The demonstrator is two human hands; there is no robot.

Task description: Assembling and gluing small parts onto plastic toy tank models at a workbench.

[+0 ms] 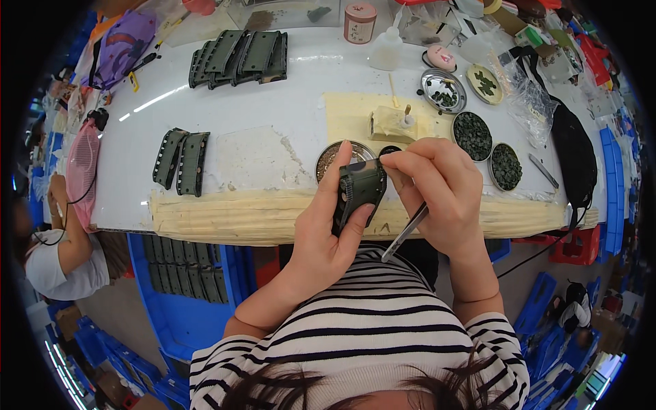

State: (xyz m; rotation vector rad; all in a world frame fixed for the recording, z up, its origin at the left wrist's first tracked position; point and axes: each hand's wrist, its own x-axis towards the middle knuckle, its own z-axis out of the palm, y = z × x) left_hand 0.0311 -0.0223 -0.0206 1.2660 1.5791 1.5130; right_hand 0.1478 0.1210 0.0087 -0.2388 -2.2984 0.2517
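My left hand (316, 231) holds a dark green camouflage plastic part (358, 179), ridged along its edges, tilted up above the table's front edge. My right hand (443, 197) has its thumb and forefinger pinched at the part's upper right corner. Metal tweezers (406, 232) are tucked in the same hand, their tips pointing down toward my striped shirt. Whatever the fingertips pinch is too small to make out. Behind the part, a round tin (324, 158) of small brownish bits is partly covered by my left hand. Two similar green parts (193, 162) lie to the left.
Round dishes of dark green pieces (471, 135) stand at right, near another pair of tweezers (544, 171). A squeeze bottle (386, 49) and pink tin (359, 24) stand behind. More parts (239, 58) lie far left. Below, a blue crate (174, 318) holds several. A person (65, 253) sits left.
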